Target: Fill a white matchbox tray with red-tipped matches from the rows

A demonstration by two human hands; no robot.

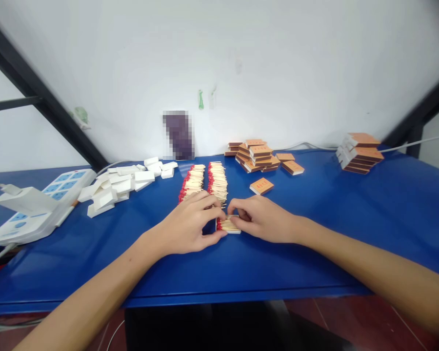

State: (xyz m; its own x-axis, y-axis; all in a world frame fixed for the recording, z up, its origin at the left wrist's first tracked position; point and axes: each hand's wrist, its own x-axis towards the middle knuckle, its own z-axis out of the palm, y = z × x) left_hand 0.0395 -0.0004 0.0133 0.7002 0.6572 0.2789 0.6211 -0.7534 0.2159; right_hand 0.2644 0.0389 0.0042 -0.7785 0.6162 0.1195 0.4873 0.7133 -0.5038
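Both hands meet at the middle of the frame over a small white tray [229, 225] filled with red-tipped matches. The left hand [190, 222] is curled, its thumb pressed against the tray's near left edge and its fingers bent over the matches behind. The right hand [261, 219] is closed on the tray's right end, fingertips pinching it from the side. The tray lies flat on the blue table [314, 234], touching both hands.

Just behind the hands, two long rows of loose matches [205, 181] run away toward the wall, red heads to the left in each row. The nearer ends of the rows lie under or just beside the left fingers.

In the left half of the frame sits a heap of empty white trays [124, 183], and beyond it, at the far left edge, a white power strip [40, 204] with blue sockets. Right of centre, one orange matchbox sleeve [261, 185] lies alone near the hands; behind it is a loose pile of orange boxes [259, 156], and a second stack [359, 152] stands at the upper right, well apart.

As a judgement: the tray in hand looks about full and not yet sleeved. Many trays are still empty and both match rows are still long, so much work appears to be left; whether the orange boxes are already filled cannot be told.
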